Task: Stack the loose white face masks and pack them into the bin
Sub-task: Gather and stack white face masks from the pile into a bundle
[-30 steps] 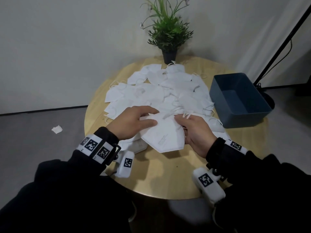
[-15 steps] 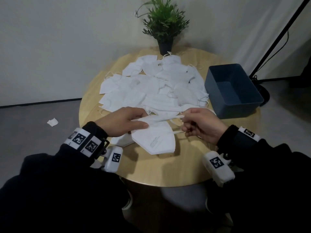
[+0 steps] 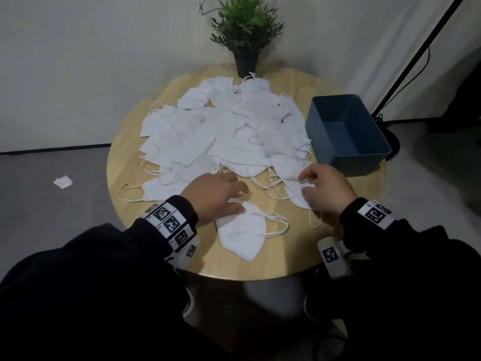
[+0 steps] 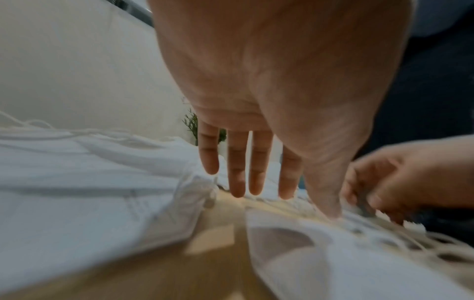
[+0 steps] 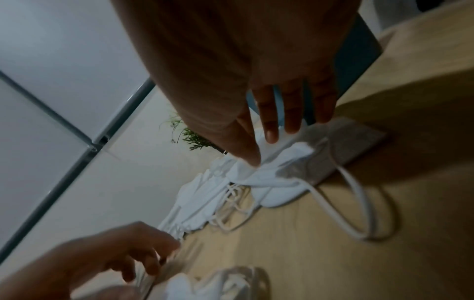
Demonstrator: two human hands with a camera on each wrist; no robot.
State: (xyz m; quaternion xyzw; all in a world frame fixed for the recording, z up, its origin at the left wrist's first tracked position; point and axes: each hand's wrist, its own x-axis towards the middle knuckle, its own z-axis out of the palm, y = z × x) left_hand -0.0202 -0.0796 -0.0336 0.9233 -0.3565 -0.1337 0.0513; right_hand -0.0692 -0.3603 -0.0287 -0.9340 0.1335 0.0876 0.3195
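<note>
Round wooden table [image 3: 299,259] w/ a big loose pile of white face masks [image 3: 223,131] spread over its middle and far part. One folded mask [image 3: 242,233] lies flat by itself at the near edge, apart from the pile, ear loops trailing to its right.

Left hand [image 3: 217,192] is over the table btwn that single mask and the pile, palm down. In the left wrist view its fingers [image 4: 237,172] are straight and slightly spread, holding nothing; thumb tip reaches down to the single mask's edge, looks like touching, but pic is blurry.

Right hand [image 3: 326,187] is at the near-right edge of the pile, on another mask [image 3: 296,190] that sticks out toward the near side. Right wrist view: thumb and forefinger [image 5: 269,125] pinch a raised fold of that mask [image 5: 274,168]; other fingers fairly straight. One ear loop [image 5: 359,203] hangs off it onto the wood.

Blue bin [image 3: 348,152] sits on the right side of the table, just beside the pile, far-right of the right hand; no masks inside it.

Potted plant [image 3: 246,35] at the table's far edge. A white scrap [image 3: 62,181] on the grey floor at left. Black stand pole [image 3: 416,56] at far right.
</note>
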